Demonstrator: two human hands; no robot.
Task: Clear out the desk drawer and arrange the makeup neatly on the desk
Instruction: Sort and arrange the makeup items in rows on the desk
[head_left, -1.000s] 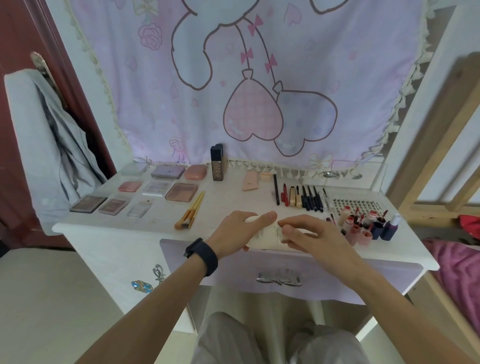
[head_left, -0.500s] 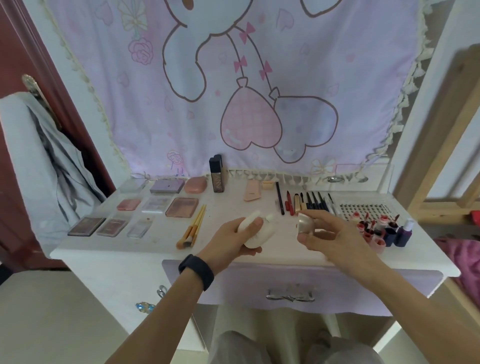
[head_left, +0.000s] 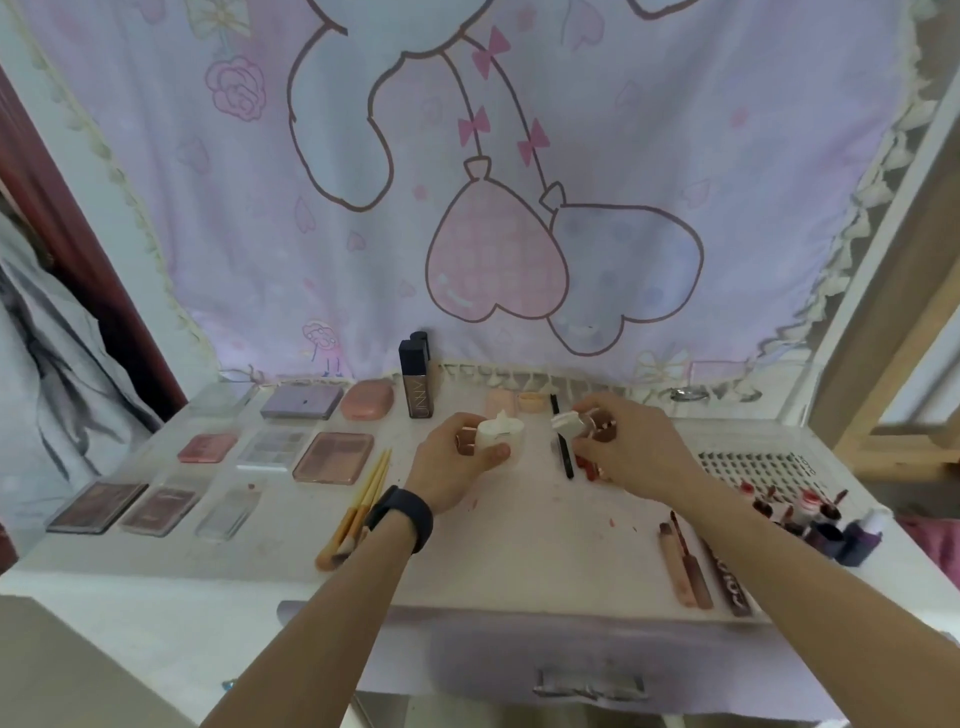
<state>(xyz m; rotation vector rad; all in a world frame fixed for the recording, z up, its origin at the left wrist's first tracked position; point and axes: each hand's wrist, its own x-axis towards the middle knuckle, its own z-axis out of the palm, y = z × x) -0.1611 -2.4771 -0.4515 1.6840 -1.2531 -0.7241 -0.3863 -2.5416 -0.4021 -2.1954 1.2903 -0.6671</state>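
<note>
Carrying two pieces to the back of the white tabletop (head_left: 519, 551)

A second ago both hands held one thing at the front edge. Now the left hand (head_left: 449, 470) grips a white rounded plastic bottle (head_left: 501, 435), while the right hand (head_left: 631, 454) pinches a small silvery-white cap-like piece (head_left: 565, 422) just above the rows, probably ready for placing.

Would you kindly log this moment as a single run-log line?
left hand: grips white container | right hand: pinches whitish piece | both over desk

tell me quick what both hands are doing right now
Left hand: holding a small white container.
Right hand: holding a small pale piece; what it is cannot be told.
</note>
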